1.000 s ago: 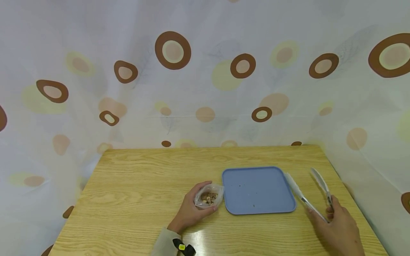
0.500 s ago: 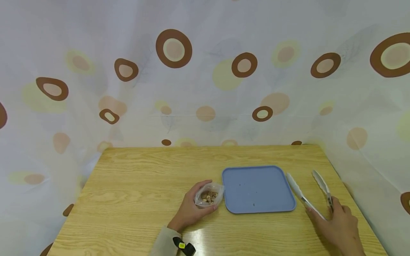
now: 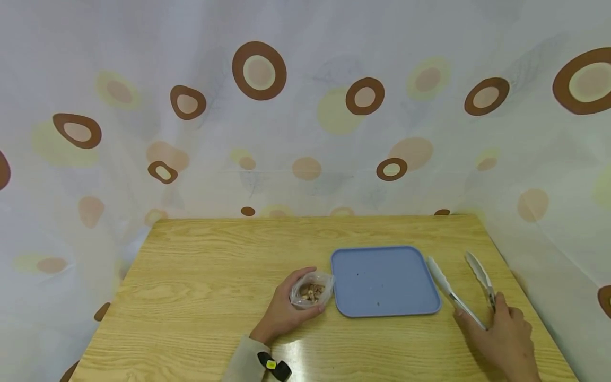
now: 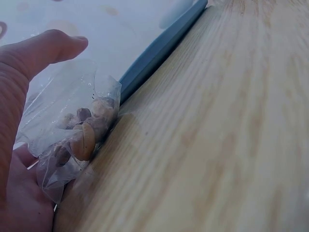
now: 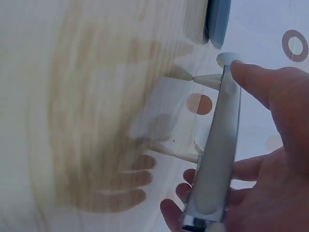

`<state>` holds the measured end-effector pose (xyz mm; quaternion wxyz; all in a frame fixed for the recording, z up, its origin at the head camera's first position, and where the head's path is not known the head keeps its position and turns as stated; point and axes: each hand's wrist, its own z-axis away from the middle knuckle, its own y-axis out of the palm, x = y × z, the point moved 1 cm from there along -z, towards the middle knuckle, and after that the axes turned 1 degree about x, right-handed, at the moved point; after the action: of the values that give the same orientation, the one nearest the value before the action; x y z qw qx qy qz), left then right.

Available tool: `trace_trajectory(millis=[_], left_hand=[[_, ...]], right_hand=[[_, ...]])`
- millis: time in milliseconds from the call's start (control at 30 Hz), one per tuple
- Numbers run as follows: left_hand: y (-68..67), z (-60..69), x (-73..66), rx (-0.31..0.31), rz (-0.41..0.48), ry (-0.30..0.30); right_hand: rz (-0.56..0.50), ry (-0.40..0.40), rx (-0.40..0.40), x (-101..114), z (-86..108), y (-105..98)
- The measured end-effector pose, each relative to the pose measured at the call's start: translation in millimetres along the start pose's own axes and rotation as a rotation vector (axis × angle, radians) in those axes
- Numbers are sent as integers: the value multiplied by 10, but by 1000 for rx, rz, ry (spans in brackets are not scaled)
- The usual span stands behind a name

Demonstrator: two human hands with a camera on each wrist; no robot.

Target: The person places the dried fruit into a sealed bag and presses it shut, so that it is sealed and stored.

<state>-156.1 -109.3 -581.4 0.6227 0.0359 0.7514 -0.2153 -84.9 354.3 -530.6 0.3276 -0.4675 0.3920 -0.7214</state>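
In the head view, my left hand (image 3: 281, 313) holds a small clear plastic bag (image 3: 328, 289) on the table, thumb on the near side and fingers on the far side. The bag's mouth faces up, showing brown and tan nut-like pieces (image 3: 312, 293). One larger tan piece (image 4: 83, 141) shows through the plastic in the left wrist view. At the right, my right hand (image 3: 506, 337) grips metal tongs (image 3: 443, 284) with pale scalloped tips. The tongs' arms are spread with nothing between them. In the right wrist view, my thumb (image 5: 253, 79) lies along one tong arm (image 5: 217, 150).
A blue rectangular tray (image 3: 386, 281) lies between the bag and the tongs, close to both. A few dark specks dot its surface. The wooden table (image 3: 215, 265) meets a patterned cloth (image 3: 305, 132) at the back and sides.
The tongs have shifted slightly to the right, away from the tray's edge, and remain spread. My left hand and the bag stay in place. The head view has tilted very slightly.
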Motion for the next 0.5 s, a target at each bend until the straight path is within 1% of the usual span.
trace_trajectory(millis=[100,233,300,433,500], left_hand=[[0,1,7,-2,1,6],[2,7,15,-11,1,13],[3,11,15,-16,3,15],[4,21,7,-25,6,22],[4,27,3,-29,11,29]], right_hand=[[-11,2,-67,35,39,27],[-20,-37,-180,87,81,70],[-34,-47,-223,124,97,85],[-77,-64,-274,201,127,119],[-104,-89,-288,246,149,148]])
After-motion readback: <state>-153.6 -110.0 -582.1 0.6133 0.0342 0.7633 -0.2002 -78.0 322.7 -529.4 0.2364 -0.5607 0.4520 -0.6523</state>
